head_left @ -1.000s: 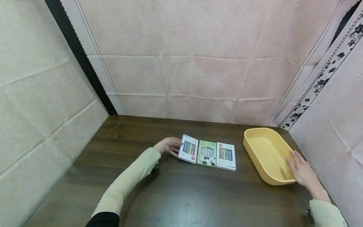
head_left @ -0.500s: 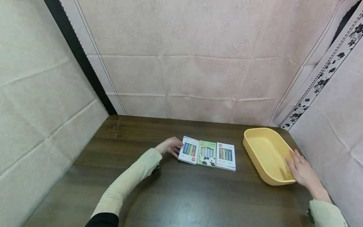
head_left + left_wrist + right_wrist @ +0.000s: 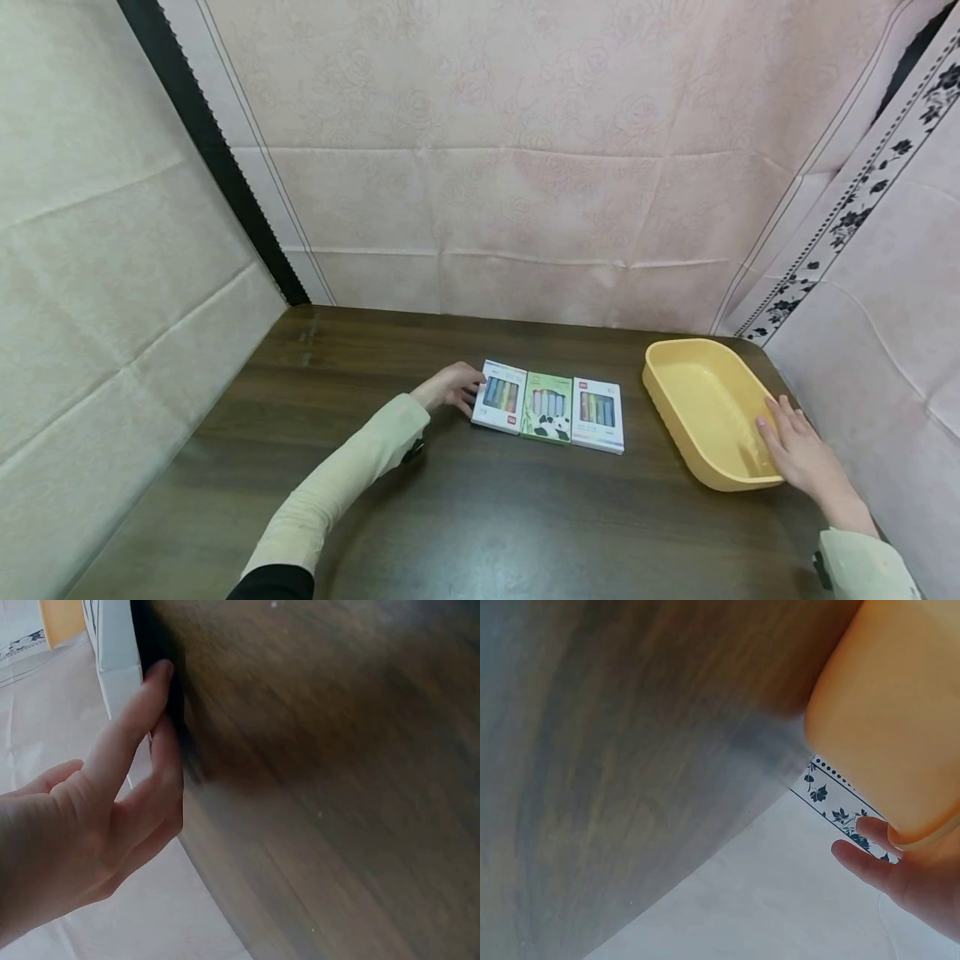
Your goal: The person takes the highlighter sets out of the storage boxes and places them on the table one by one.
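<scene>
My left hand (image 3: 453, 387) touches the left side of a white flat box (image 3: 500, 396) whose window shows coloured sticks. In the left wrist view, that hand's fingers (image 3: 166, 750) lie loosely along the pale box edge (image 3: 120, 645). Right of this box lie a green panda-print box (image 3: 547, 406) and another white box (image 3: 597, 413), side by side in a row. At the right, my right hand (image 3: 806, 454) straddles the near right rim of a yellow plastic tray (image 3: 701, 408), thumb inside. The right wrist view shows two fingers (image 3: 859, 862) outside its wall (image 3: 900, 712).
The boxes and tray stand on a dark brown wooden table (image 3: 420, 533). Pale cloth (image 3: 480, 208) hangs behind the table and at both sides. A floral border (image 3: 847, 221) runs down the right cloth.
The left white box has turned slightly and shifted a little towards me, into line with the green box, my left hand following. The right hand and the tray stay put.
</scene>
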The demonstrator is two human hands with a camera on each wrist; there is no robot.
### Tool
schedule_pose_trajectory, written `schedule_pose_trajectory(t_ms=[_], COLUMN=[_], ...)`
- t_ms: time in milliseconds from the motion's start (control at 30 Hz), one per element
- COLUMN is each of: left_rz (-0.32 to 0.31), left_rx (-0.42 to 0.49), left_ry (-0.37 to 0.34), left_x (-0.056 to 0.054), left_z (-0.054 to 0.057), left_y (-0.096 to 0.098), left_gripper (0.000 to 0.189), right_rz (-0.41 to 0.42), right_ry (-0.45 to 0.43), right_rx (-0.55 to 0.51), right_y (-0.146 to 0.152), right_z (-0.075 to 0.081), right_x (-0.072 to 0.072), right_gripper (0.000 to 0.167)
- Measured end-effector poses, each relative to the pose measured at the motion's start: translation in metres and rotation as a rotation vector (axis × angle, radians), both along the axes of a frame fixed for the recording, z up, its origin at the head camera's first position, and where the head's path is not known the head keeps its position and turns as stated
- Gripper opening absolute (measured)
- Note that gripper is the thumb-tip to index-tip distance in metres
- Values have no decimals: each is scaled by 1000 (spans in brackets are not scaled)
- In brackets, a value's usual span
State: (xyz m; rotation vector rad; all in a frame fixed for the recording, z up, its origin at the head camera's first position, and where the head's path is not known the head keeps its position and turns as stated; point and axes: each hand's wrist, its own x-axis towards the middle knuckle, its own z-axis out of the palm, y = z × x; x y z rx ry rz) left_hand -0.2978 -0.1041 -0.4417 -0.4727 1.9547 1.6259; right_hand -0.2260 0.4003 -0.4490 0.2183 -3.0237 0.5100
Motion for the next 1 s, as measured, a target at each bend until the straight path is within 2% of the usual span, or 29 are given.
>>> schedule_pose_trajectory(t_ms=[267, 567, 1000], left_rz=[30, 34, -16], left_rx=[7, 23, 36], left_ry=[9, 30, 64], left_x=[0, 4, 13], left_z=[-4, -5, -1], left_y=[2, 0, -3], left_gripper=[52, 48, 39], right_rz=[0, 10, 6], right_ry=[-4, 8, -4], right_rx=[21, 13, 12], right_y=[-1, -2, -3], right_z=[0, 2, 5], right_x=[0, -1, -1], right_gripper=[59, 59, 59])
